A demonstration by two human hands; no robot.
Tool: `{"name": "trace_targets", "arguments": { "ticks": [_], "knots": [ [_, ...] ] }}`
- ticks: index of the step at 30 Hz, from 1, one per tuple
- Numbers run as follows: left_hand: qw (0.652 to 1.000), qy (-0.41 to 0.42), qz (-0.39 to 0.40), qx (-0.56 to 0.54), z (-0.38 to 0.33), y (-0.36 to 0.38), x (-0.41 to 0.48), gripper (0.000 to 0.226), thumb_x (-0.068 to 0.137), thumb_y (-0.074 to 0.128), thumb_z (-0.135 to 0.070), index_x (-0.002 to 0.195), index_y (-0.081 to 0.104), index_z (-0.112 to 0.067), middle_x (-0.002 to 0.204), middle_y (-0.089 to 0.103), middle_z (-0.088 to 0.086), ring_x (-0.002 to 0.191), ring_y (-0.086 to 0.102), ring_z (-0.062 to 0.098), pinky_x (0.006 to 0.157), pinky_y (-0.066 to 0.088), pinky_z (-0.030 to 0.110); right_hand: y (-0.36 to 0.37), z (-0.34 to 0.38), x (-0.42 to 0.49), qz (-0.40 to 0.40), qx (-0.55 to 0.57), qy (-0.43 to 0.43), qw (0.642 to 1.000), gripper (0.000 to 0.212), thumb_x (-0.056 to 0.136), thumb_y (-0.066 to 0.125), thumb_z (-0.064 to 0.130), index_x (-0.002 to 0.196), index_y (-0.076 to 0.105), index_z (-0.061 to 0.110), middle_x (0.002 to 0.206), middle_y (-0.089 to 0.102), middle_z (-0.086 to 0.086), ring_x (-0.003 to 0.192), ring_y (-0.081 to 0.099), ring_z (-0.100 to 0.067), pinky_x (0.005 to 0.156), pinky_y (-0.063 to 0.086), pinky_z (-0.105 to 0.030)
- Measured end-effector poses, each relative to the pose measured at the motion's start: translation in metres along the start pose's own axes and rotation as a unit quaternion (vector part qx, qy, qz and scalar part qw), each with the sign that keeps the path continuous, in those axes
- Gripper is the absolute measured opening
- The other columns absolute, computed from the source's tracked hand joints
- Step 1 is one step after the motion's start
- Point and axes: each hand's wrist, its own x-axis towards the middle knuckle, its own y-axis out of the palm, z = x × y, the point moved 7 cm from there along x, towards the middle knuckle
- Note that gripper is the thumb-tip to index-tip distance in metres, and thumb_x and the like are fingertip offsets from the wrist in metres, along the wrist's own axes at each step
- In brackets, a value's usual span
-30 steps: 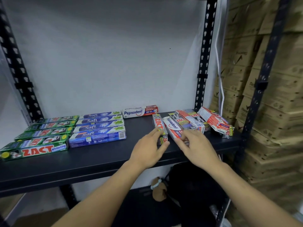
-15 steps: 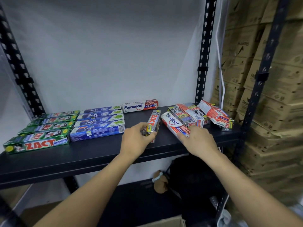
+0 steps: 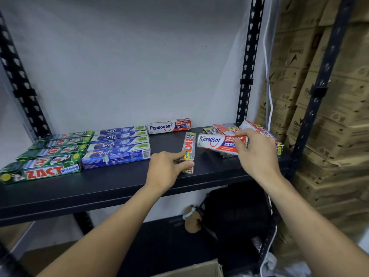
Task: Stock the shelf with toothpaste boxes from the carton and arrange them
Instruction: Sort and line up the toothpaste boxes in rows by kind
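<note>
Nearest the lens, at the bottom edge: one flap of the open carton [image 3: 191, 268]. Above it, mid-sort at the black shelf [image 3: 119, 188], hands well apart and each busy with a box.

Pinching the near end of a grey ZACT box [image 3: 189, 145] with the left hand [image 3: 165, 170]; box flat on the shelf, end-on to the front edge. Gripping the right end of a white-and-red Pepsodent box [image 3: 215, 142] with the right hand [image 3: 255, 156]; box held roughly level, logo forward, just over a loose heap [image 3: 261, 131] of mixed boxes at the shelf's right end.

Judged as the arranging step: pulling strays from the heap and grouping by brand. Next move likely calls for carrying the held Pepsodent box left and back, then setting it square beside its lone twin [image 3: 169, 126] at the wall.

Further left, in tidy rows: blue Safi boxes [image 3: 117, 145], then green ZACT boxes [image 3: 46, 156]. Long, slim, light card throughout, glossy print; probably easy to crush under a tight grip.
</note>
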Motion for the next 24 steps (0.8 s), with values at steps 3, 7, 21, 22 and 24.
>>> {"name": "trace_targets", "arguments": {
  "ticks": [3,7,21,22,24],
  "knots": [
    [1.000,0.001,-0.004,-0.028,-0.008,0.009,-0.001,0.060,0.070,0.081,-0.049,0.121,0.071,-0.019,0.102,0.076,0.000,0.090,0.068,-0.004,0.084,0.048,0.008,-0.015,0.004,0.001,-0.032,0.002,-0.017,0.999,0.020,0.094,0.061,0.027,0.110,0.070,0.017,0.095,0.073,-0.004,0.078,0.063,-0.015,0.069,0.049,-0.025],
    [0.999,0.018,-0.011,-0.026,-0.021,0.024,-0.001,0.060,0.070,0.080,-0.052,0.119,0.072,-0.020,0.099,0.076,0.000,0.091,0.069,-0.001,0.089,0.050,0.015,-0.031,0.006,0.004,-0.077,0.009,-0.039,0.996,0.021,0.095,0.060,0.027,0.110,0.068,0.015,0.099,0.073,-0.004,0.084,0.066,-0.014,0.074,0.054,-0.028],
    [0.993,0.105,0.050,0.023,-0.052,0.066,-0.009,0.054,0.086,0.072,-0.046,0.137,0.057,-0.038,0.101,0.076,-0.003,0.096,0.069,0.010,0.090,0.054,0.031,-0.006,-0.024,0.011,0.061,0.016,0.001,0.998,0.022,0.087,0.071,0.027,0.109,0.069,0.022,0.100,0.069,0.005,0.092,0.063,-0.013,0.075,0.043,-0.023],
    [0.990,0.123,0.048,0.048,-0.050,0.060,-0.010,0.054,0.087,0.070,-0.047,0.138,0.055,-0.039,0.107,0.075,-0.006,0.100,0.067,0.010,0.091,0.053,0.030,-0.001,-0.025,0.013,0.086,0.002,-0.001,0.996,0.027,0.088,0.070,0.027,0.114,0.068,0.022,0.109,0.070,0.003,0.098,0.062,-0.015,0.078,0.042,-0.023],
    [0.983,0.146,0.031,0.112,-0.040,0.041,-0.008,0.055,0.089,0.063,-0.050,0.141,0.052,-0.035,0.117,0.072,-0.008,0.110,0.064,0.012,0.094,0.050,0.032,0.004,-0.024,0.017,0.115,-0.022,-0.009,0.993,0.033,0.090,0.068,0.027,0.122,0.065,0.021,0.121,0.068,0.002,0.108,0.061,-0.019,0.087,0.043,-0.027]
  ]
}}
